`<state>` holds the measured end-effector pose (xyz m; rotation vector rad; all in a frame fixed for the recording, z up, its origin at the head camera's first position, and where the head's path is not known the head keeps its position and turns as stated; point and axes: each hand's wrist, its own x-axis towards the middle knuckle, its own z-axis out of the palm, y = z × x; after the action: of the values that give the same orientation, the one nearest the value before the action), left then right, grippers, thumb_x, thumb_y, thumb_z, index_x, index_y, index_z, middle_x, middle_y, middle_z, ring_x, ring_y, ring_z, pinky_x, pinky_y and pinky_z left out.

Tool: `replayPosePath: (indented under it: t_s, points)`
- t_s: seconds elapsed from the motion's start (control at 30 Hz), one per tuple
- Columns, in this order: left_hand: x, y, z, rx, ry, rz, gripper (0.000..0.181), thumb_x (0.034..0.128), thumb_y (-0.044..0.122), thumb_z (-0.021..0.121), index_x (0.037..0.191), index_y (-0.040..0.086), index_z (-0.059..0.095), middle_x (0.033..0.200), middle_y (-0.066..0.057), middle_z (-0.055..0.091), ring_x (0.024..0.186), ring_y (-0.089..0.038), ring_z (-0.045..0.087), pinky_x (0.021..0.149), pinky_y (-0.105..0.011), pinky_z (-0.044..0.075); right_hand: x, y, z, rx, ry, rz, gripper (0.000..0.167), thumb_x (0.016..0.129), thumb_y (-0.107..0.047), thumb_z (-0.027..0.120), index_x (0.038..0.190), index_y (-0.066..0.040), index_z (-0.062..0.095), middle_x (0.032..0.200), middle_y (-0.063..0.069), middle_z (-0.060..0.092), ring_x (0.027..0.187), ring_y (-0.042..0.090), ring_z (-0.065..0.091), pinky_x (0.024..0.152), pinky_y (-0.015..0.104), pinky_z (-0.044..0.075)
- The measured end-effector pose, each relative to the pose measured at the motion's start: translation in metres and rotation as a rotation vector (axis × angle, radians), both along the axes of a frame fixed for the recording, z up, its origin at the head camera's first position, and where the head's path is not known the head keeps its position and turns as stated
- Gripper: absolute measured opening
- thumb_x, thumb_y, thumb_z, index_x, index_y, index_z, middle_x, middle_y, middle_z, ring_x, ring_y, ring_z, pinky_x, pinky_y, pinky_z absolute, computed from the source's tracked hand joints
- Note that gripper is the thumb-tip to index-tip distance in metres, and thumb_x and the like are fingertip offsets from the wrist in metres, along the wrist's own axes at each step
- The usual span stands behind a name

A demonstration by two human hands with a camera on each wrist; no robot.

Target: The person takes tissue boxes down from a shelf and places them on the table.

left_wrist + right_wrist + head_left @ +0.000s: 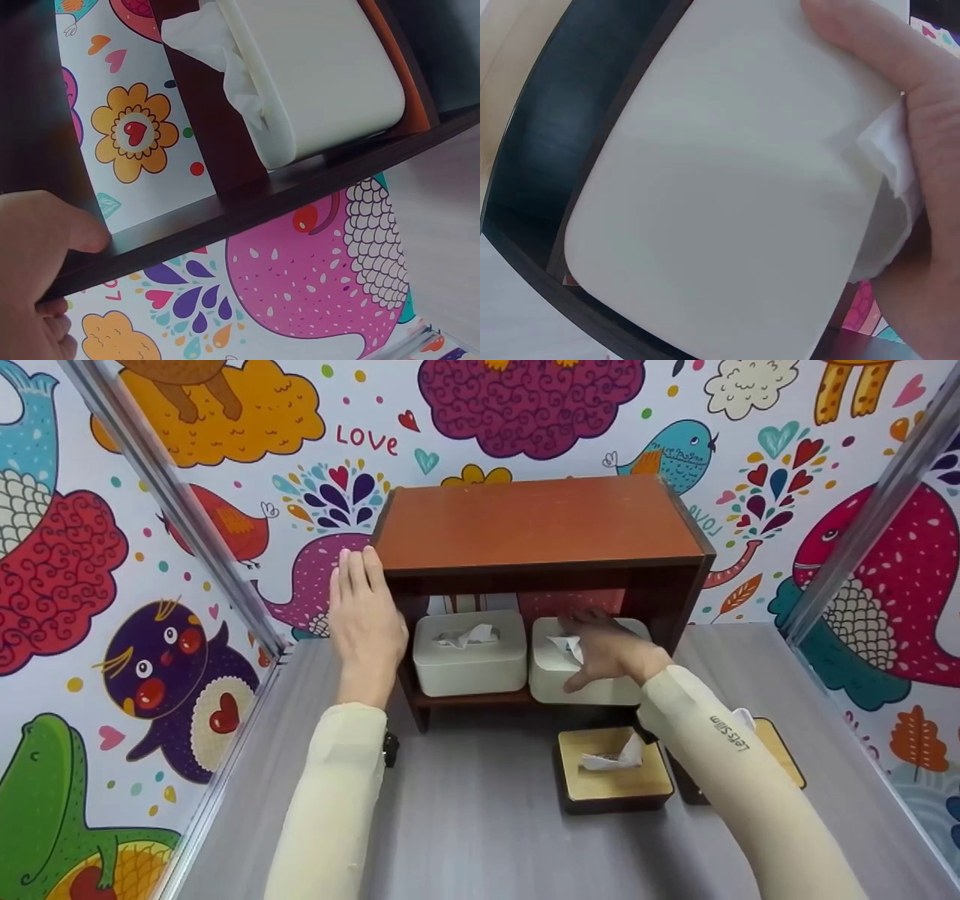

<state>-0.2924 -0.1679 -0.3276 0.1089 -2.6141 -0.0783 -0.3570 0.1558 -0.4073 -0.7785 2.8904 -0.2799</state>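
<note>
A small brown shelf unit [532,525] with an orange-brown top stands against the back wall. My left hand [365,615] holds its left side panel, thumb on the front edge and fingers along the outside, as the left wrist view [34,262] also shows. Inside sit two cream tissue boxes, each with a white tissue poking out: the left box [469,675] and the right box [553,682]. Over the right box my right hand [611,649] grips it, thumb on the front face and fingers across the top. Its fingertips are blurred in shadow.
Two tissue boxes with wooden lids stand on the grey table [465,825] in front of the shelf: one box [615,787] near the middle, another [781,754] partly behind my right forearm. Cartoon-printed walls with metal posts [180,502] enclose the table.
</note>
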Motion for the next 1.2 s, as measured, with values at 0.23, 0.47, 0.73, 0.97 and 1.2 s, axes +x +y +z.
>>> replayPosePath:
  t_s: [0.23,0.47,0.73,0.97,1.2]
  points:
    - [-0.001,0.0,0.0,0.011,-0.026,0.005,0.081,0.0866,0.011,0.063,0.151,0.002,0.015,0.154,-0.02,0.026,0.151,-0.033,0.017,0.126,-0.039,0.012,0.013,0.0,0.003,0.021,0.04,0.062,0.114,0.063,-0.055,0.084,0.152,-0.006,0.031,0.16,0.016,0.027,0.15,0.039,0.016,0.123,0.051,0.016]
    - [0.0,-0.001,0.002,0.008,-0.06,0.018,0.083,0.0862,0.012,0.064,0.152,0.003,0.013,0.156,-0.02,0.023,0.151,-0.033,0.015,0.126,-0.039,0.011,0.027,-0.001,0.004,0.054,0.092,0.101,0.116,0.06,-0.056,0.083,0.151,-0.004,0.033,0.156,0.017,0.034,0.146,0.042,0.025,0.121,0.05,0.023]
    - [-0.001,-0.002,0.003,0.007,-0.069,0.012,0.083,0.0866,0.011,0.063,0.152,0.003,0.012,0.156,-0.02,0.022,0.151,-0.033,0.014,0.126,-0.04,0.011,0.044,-0.003,0.003,0.048,0.215,0.211,0.109,0.056,-0.06,0.083,0.144,-0.008,0.045,0.147,0.016,0.046,0.134,0.039,0.041,0.114,0.053,0.035]
    - [-0.001,-0.002,0.002,0.009,-0.056,-0.004,0.082,0.0861,0.01,0.064,0.151,0.002,0.014,0.156,-0.021,0.024,0.151,-0.033,0.016,0.126,-0.04,0.011,0.056,-0.007,0.004,0.045,0.253,0.252,0.112,0.053,-0.062,0.082,0.144,-0.008,0.045,0.143,0.016,0.049,0.129,0.038,0.046,0.108,0.054,0.04]
    - [0.0,-0.001,0.003,0.007,-0.043,-0.008,0.081,0.0866,0.011,0.063,0.151,0.001,0.015,0.156,-0.022,0.026,0.15,-0.034,0.017,0.126,-0.041,0.012,0.068,-0.01,0.005,0.045,0.227,0.277,0.114,0.055,-0.064,0.081,0.146,-0.008,0.041,0.145,0.017,0.047,0.13,0.038,0.044,0.109,0.055,0.039]
